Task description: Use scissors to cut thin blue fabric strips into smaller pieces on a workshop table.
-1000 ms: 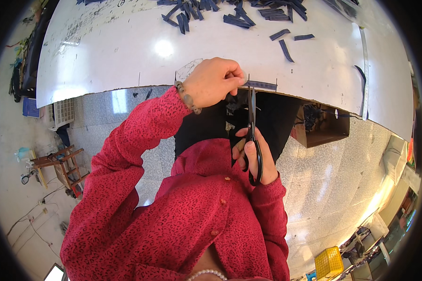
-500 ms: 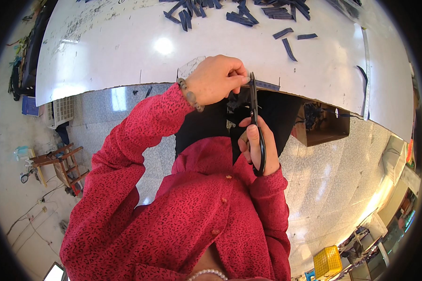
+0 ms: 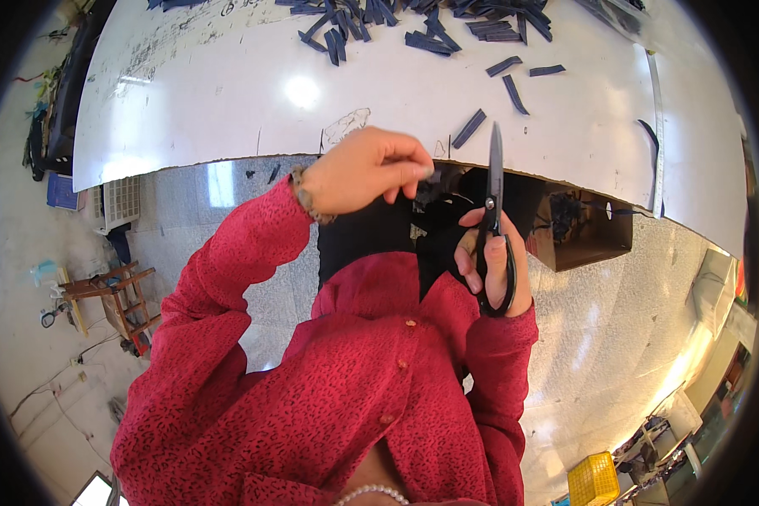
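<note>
My right hand (image 3: 499, 261) grips black-handled scissors (image 3: 495, 173), the blades together and pointing toward the table. My left hand (image 3: 371, 170) is at the table's front edge, its thumb and fingers pinched together. Dark material (image 3: 437, 187) lies below those fingertips, over my lap; whether the fingers hold its end is hard to see. On the white table (image 3: 253, 101), just left of the scissor tips, lies a short dark blue fabric strip (image 3: 469, 128). Similar strips (image 3: 512, 94) lie farther back, with a pile of them (image 3: 489, 25) at the far side.
A measuring tape (image 3: 656, 126) runs along the table's right part, beside a curved black strip (image 3: 651, 143). Under the table edge at right stands an open cardboard box (image 3: 594, 240) with dark material inside. A wooden stool (image 3: 114, 295) is on the floor at left.
One strip, formerly at the table edge beside the blades, now lies farther onto the table. The scissors have moved right, away from my left hand, which has shifted left and slightly toward me.
</note>
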